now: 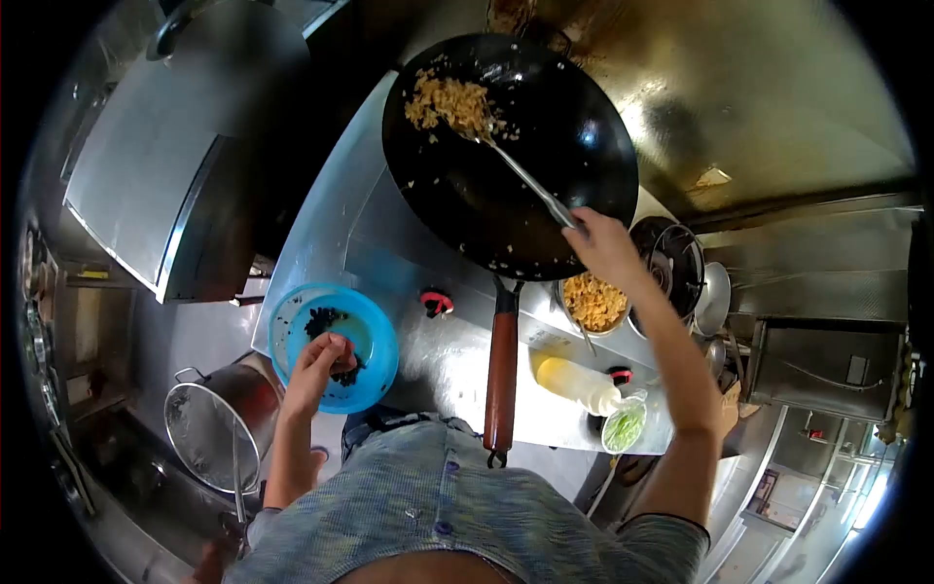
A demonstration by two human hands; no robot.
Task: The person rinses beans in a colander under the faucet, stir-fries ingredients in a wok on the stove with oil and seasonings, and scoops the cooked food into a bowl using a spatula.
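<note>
My right hand (605, 243) is closed around the handle of a long metal spoon (533, 183). The spoon's head is partly buried in fried rice (448, 103) at the upper left of a large black wok (574, 136). The wok's brown wooden handle (500, 375) points toward my body, with no hand on it. Over a blue plastic bowl (387, 368) at the left, my left hand (316, 368) has its fingers pinched together; what they hold, if anything, cannot be made out. Dark shredded bits (326, 319) and some liquid lie in that bowl.
Right of the wok stand a bowl of yellow-orange food (595, 302) and a wire-topped dark pan (669, 263). A squeeze bottle (576, 383) lies beside a cup of chopped greens (624, 426). A metal pot (219, 428) is at lower left. Red-and-black knobs (436, 303) sit on the counter.
</note>
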